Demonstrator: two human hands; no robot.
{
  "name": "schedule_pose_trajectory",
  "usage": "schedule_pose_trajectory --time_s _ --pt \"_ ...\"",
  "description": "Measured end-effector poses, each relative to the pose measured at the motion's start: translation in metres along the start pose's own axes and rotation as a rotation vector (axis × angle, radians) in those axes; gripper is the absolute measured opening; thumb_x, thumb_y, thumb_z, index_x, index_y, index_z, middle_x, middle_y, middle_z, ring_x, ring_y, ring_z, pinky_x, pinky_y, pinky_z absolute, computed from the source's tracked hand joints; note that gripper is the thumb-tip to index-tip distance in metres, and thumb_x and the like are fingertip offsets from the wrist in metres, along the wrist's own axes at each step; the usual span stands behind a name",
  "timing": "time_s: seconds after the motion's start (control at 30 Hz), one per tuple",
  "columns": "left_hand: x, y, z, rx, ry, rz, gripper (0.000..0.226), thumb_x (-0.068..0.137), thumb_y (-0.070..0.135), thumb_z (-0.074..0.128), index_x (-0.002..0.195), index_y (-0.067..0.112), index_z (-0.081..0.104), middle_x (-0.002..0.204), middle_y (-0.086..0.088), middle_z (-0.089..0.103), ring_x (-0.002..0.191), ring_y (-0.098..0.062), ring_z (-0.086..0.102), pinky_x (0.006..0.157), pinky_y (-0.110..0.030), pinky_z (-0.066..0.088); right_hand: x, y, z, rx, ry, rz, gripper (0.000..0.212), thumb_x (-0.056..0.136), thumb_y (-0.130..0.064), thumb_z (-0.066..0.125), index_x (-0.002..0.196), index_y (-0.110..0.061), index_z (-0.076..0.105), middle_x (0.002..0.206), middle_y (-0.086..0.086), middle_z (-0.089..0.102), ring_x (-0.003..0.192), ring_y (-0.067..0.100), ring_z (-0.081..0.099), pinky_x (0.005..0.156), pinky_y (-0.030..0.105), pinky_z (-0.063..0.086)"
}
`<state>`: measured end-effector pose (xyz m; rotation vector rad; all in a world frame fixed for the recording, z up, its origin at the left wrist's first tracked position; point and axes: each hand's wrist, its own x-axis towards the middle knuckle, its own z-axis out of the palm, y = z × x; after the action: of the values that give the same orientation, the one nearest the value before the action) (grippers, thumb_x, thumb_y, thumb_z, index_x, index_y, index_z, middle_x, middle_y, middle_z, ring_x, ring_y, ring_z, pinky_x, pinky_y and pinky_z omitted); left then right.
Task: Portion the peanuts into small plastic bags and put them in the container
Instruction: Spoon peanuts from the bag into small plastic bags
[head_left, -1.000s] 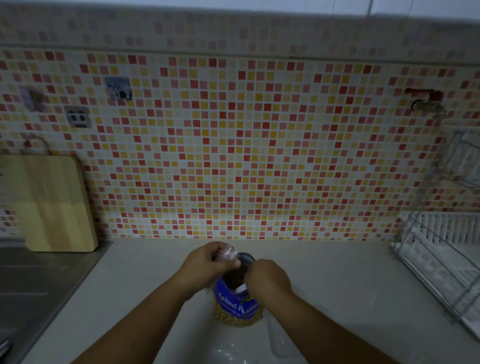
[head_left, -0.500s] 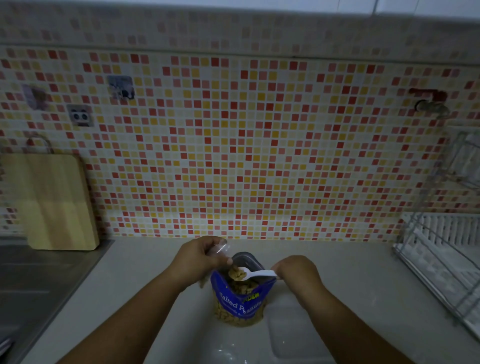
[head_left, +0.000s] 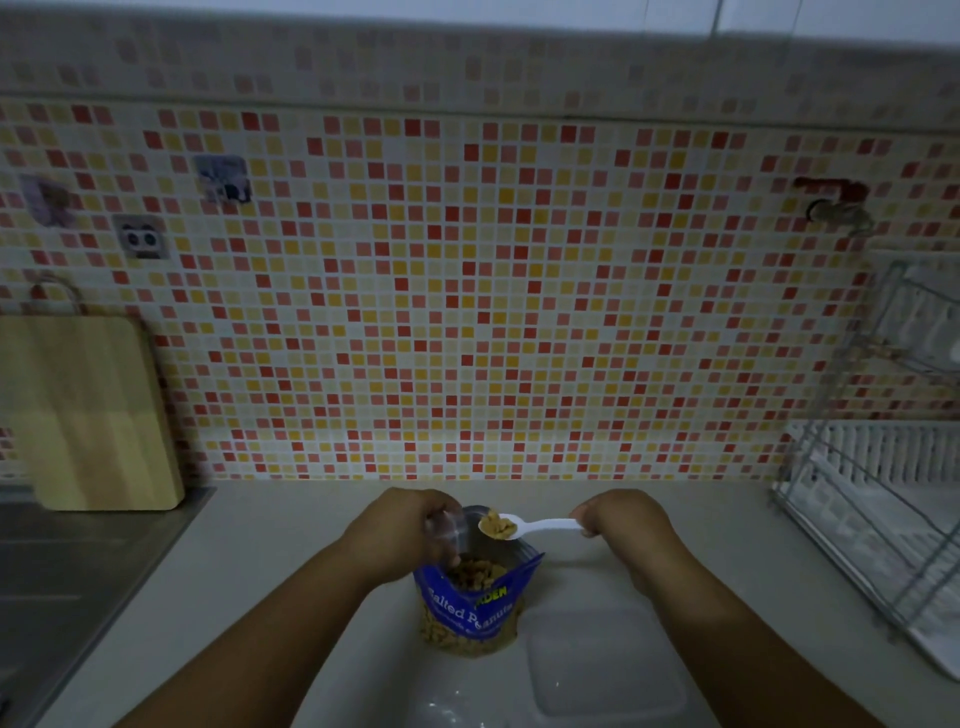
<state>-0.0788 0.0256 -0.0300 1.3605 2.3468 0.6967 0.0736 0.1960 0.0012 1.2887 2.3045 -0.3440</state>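
Observation:
A blue bag of salted peanuts (head_left: 470, 616) stands open on the counter, its top showing nuts. My left hand (head_left: 402, 530) grips a small clear plastic bag (head_left: 448, 532) just above the peanut bag's left rim. My right hand (head_left: 618, 514) pinches the handle of a white plastic spoon (head_left: 540, 526). The spoon's bowl, heaped with peanuts, hovers beside the small bag's mouth. A clear container lid (head_left: 605, 670) lies flat to the right of the peanut bag. A grey container behind the bag is mostly hidden.
A wooden cutting board (head_left: 85, 415) leans on the tiled wall at the left, above a steel sink drainer (head_left: 67, 577). A wire dish rack (head_left: 878, 499) stands at the right edge. More clear plastic (head_left: 447, 712) lies at the bottom.
My right hand has drawn the spoon out of the peanut bag, lifted it loaded with nuts and moved right. My left hand still holds the small bag by the rim.

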Motion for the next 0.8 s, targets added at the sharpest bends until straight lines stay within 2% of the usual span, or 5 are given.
schedule_pose_trajectory --time_s 0.2,0.3,0.5,0.63,0.8 --pt "0.005 0.007 0.002 0.086 -0.031 0.033 0.05 0.065 0.03 0.081 0.111 0.03 0.063 0.108 0.006 0.062 0.098 -0.013 0.058 0.083 -0.033 0.054 0.008 -0.008 0.002 -0.02 -0.05 0.008 0.041 0.096 -0.02 0.04 0.137 -0.012 0.043 0.111 0.009 0.047 0.093 0.017 0.044 0.099 0.029 0.04" --pt "0.008 0.009 0.004 0.118 -0.048 0.046 0.05 0.066 0.034 0.081 0.112 0.03 0.062 0.108 0.005 0.063 0.097 -0.014 0.057 0.085 -0.037 0.054 0.015 -0.014 0.004 -0.075 -0.085 -0.025 0.042 0.095 -0.019 0.039 0.136 -0.012 0.044 0.095 0.007 0.046 0.074 0.015 0.044 0.087 0.029 0.039" --pt "0.012 0.016 0.008 0.18 -0.071 0.054 0.059 0.066 0.037 0.08 0.12 0.026 0.059 0.109 0.002 0.063 0.096 -0.017 0.058 0.086 -0.036 0.052 0.008 -0.026 0.001 -0.066 -0.06 -0.082 0.028 0.095 -0.016 0.038 0.121 -0.014 0.048 0.074 0.004 0.036 0.062 0.013 0.035 0.081 0.028 0.035" --pt "0.015 0.017 0.01 0.127 -0.06 0.042 0.061 0.063 0.038 0.082 0.119 0.026 0.06 0.108 0.004 0.065 0.095 -0.014 0.059 0.086 -0.032 0.052 -0.004 -0.026 -0.001 0.091 0.074 -0.111 0.016 0.093 -0.016 0.04 0.079 -0.011 0.047 0.069 0.003 0.036 0.061 0.015 0.037 0.077 0.023 0.034" --pt "0.015 0.017 0.014 -0.013 -0.022 0.047 0.051 0.066 0.037 0.08 0.114 0.028 0.062 0.107 0.006 0.065 0.094 -0.011 0.058 0.081 -0.025 0.049 -0.029 -0.013 0.007 0.542 0.362 -0.373 0.022 0.087 -0.012 0.049 0.085 -0.01 0.07 0.086 0.006 0.065 0.083 0.022 0.058 0.078 0.03 0.048"
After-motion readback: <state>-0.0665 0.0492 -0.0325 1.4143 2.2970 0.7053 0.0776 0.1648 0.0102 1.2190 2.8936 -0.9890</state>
